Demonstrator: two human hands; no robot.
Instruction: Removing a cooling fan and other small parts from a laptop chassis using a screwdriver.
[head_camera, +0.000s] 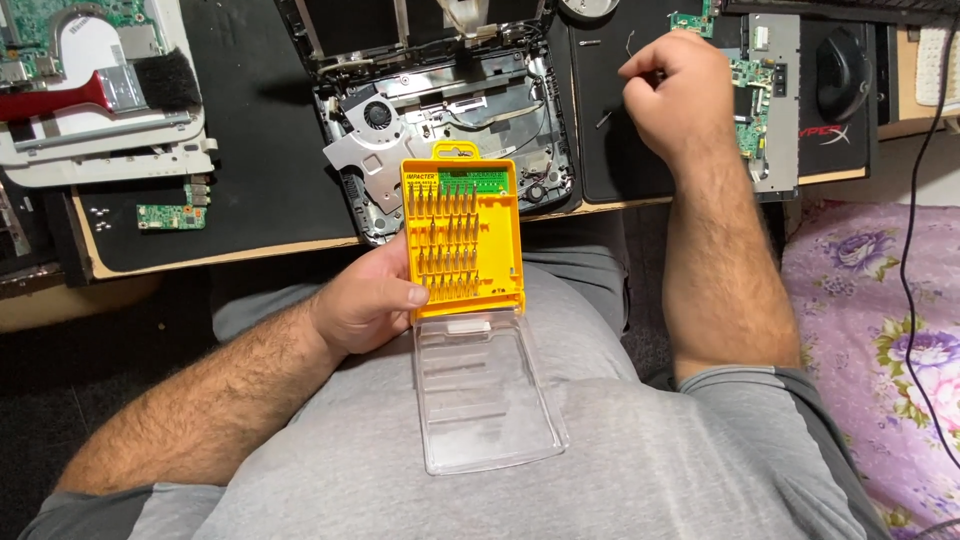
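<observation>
Over lap: yellow bit case (462, 240), clear lid (485, 390) open, gripped by left hand (365, 300); right hand (675, 95) fisted on black mat (625, 160), contents indiscernible.

Grey short-sleeved shirt (640, 450), probably a T-shirt; hairy bare forearms.

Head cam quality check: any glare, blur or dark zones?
Head view: even overhead light, mostly sharp; soft glare on the clear lid of the yellow bit case held by the left hand; right hand slightly motion-blurred; floor at lower left falls into shadow.
</observation>
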